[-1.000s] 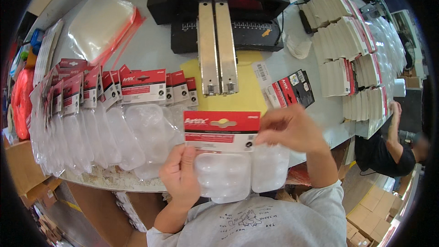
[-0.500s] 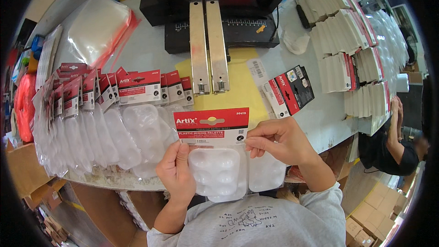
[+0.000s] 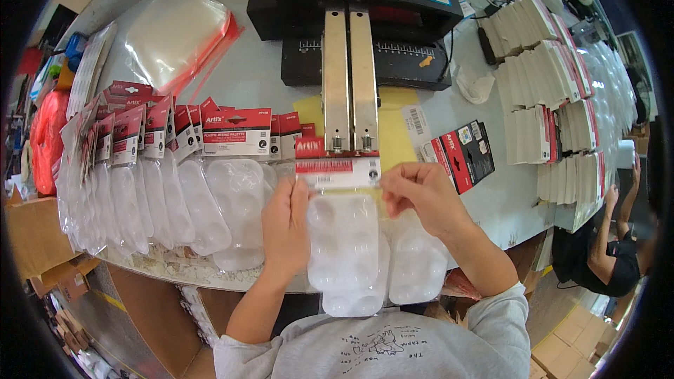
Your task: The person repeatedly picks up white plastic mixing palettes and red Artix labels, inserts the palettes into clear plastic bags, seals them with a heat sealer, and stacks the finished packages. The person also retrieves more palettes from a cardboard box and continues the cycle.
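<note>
The left hand (image 3: 286, 214) pinches the red-and-white paper card (image 3: 340, 174); can't tell if the right hand (image 3: 425, 198) does. Best keep it straight.

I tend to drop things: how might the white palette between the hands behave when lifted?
The white palette is probably light, since it looks thin; likely fairly stiff, given its moulded wells; and perhaps slippery, judging by its shiny glints.

Left fisheye of head-worn pair; looks down on worktable (image 3: 502, 200) from close above; left hand (image 3: 286, 221), right hand (image 3: 425, 196) near frame centre; edges bow toward rim.
</note>
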A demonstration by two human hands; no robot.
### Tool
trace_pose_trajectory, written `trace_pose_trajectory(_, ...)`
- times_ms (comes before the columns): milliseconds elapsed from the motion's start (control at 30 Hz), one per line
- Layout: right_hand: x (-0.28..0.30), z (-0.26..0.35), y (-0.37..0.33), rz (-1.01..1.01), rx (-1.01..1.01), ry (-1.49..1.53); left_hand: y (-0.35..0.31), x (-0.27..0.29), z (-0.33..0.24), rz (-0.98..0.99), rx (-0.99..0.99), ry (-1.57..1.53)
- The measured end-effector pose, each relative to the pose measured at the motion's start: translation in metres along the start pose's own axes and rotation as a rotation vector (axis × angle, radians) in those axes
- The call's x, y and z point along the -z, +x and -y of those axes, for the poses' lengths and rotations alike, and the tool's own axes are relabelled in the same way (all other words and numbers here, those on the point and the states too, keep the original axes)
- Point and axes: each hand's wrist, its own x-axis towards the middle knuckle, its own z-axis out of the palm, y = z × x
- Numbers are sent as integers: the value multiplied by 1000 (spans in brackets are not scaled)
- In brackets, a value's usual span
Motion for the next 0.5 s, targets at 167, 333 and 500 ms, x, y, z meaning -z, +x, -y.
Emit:
trace_pose_trajectory(167,3,-6,28,-107,71,4,27,-12,23,-26,40,-95)
trace_pose_trajectory(333,11,-13,29,-33,167,-52,33,-11,22,42,175,-112)
trace_pose_trajectory(500,45,2,9,-350,511,-701,1,22,21,52,-28,386)
